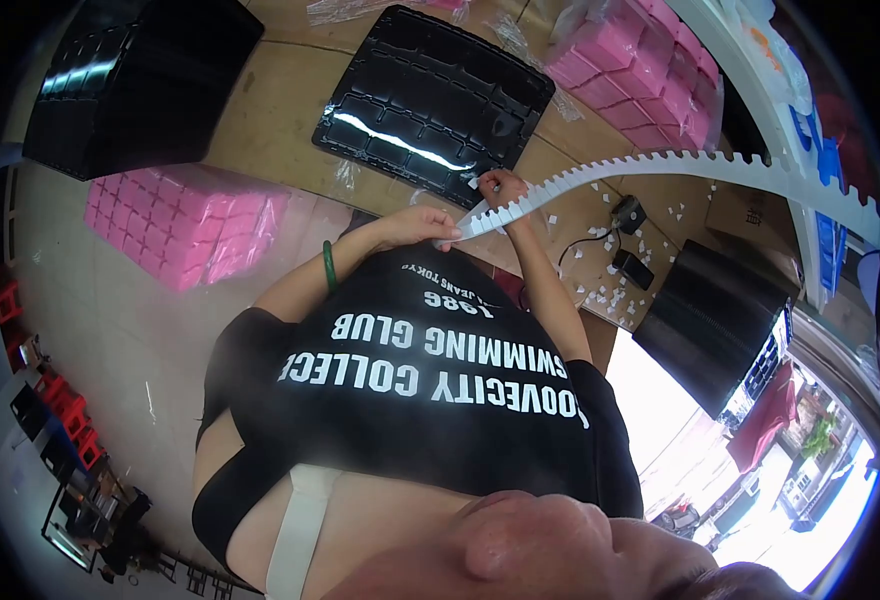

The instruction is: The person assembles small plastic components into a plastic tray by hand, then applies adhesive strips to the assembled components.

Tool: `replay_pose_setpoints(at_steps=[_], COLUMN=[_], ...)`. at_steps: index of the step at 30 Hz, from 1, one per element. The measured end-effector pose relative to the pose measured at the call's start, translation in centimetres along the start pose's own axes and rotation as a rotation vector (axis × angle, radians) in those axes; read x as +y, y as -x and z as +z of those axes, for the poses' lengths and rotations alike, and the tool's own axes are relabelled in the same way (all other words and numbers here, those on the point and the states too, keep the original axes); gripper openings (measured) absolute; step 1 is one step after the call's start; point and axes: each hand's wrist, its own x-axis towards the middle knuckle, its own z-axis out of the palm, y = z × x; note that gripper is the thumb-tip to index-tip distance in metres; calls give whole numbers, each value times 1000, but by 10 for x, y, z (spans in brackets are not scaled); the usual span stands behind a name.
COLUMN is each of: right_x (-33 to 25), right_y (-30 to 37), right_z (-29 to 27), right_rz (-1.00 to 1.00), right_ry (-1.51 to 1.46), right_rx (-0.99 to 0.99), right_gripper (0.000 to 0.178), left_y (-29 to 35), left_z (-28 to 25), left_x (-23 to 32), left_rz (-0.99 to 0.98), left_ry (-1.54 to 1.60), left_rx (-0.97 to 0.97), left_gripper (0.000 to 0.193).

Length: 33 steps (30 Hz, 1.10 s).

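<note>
A long white strip [600,172] with a notched edge runs from my hands in a curve toward the upper right. My left hand [422,228], below a green bangle [329,265], is closed and pinches the near end of this strip. Just beyond it my right hand [503,188] has its fingers curled together beside the strip. A small white piece [475,183] shows at the right fingertips, over the near edge of a black moulded plastic tray [435,95]. The strip partly covers the right wrist.
A stack of black trays [145,85] stands at the far left. Film-wrapped pink blocks [185,225] sit below it, and more pink blocks [645,75] lie at the upper right. Small white scraps, a black adapter [632,268] and its cable lie right, beside another black stack [710,320].
</note>
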Motion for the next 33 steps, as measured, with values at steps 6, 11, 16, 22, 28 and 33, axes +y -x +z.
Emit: replay_pose_setpoints(at_steps=[6,11,16,22,28,33], right_x=[-2,-19,-7,-10,-11,-3], right_y=[-5,-8,-15,-12,-13,-18], right_z=[-2,-11,-3,0,2,3], right_rz=[48,77,-13,-89,-140,-121], right_ry=[33,-5,93,196,222,183], right_rx=[-2,-84,-116,-47,-72,-123], right_gripper=[16,18,16,11,8,8], left_y=[0,0,-1,-3,-5,-4], left_z=[-7,-11,-9,-11,-13,-13], left_x=[1,1,7,6,3,2], left_rz=[0,2,-37,-52,-26,-26], left_ry=[13,0,16,-22,10,18], left_rx=[30,44,32,23,-11,1], left_gripper=[25,25,23,25,25,27])
